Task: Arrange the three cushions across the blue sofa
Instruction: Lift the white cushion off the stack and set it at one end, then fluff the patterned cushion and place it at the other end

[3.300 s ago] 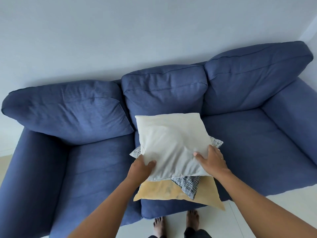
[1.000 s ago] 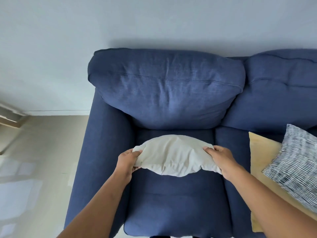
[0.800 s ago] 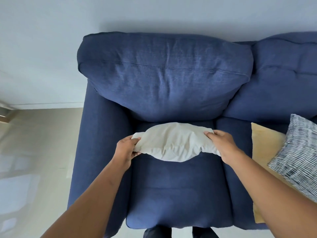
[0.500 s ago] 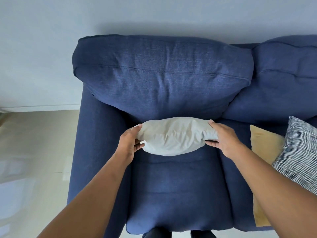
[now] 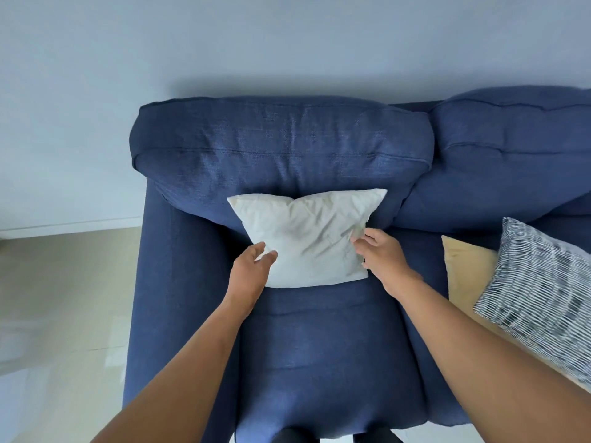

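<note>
The white cushion point(image 5: 307, 235) stands leaning against the back pillow of the blue sofa point(image 5: 319, 362), on its left seat. My left hand point(image 5: 252, 270) is at the cushion's lower left edge, fingers spread, holding nothing. My right hand point(image 5: 380, 254) rests with its fingertips on the cushion's lower right edge, fingers apart. On the seat to the right, the striped black-and-white cushion point(image 5: 543, 289) lies on top of the yellow cushion point(image 5: 463, 266).
The sofa's left armrest point(image 5: 179, 298) borders a beige floor point(image 5: 64, 298). A pale wall point(image 5: 224, 43) runs behind the sofa. Dark feet show at the bottom edge, in front of the seat.
The white cushion went from the stack at the sofa's middle to the left seat, was tipped upright against the back pillow, and both hands have let go of its ends.
</note>
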Motion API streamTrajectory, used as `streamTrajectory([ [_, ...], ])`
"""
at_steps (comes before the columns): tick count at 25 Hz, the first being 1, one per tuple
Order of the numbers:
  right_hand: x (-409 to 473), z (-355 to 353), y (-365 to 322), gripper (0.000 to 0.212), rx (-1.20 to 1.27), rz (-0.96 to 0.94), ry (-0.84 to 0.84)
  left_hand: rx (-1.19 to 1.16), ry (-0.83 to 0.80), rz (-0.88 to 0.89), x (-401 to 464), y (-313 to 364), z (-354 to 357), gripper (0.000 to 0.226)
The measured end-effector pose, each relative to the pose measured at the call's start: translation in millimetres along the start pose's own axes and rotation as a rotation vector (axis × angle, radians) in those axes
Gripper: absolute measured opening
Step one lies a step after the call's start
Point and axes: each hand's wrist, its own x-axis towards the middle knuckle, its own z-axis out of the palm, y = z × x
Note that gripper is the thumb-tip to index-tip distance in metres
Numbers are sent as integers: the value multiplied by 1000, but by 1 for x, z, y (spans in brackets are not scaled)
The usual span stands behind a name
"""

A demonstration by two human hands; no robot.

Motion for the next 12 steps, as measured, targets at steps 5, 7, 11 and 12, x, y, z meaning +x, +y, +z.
streamTrajectory([
  [5, -45, -18, 8, 57, -340, -90, 56, 275, -12, 123, -39, -2, 12, 55],
  [7, -63, -31, 23, 66, -408, -84, 99, 362, -60, 183, -55, -5, 24, 55],
  [11, -97, -63, 69, 70, -544, -104, 204, 543, -127, 304, -87, -20, 61, 60],
  [12, -104, -73, 79, 71, -577, -113, 230, 587, -130, 341, -95, -24, 72, 61],
])
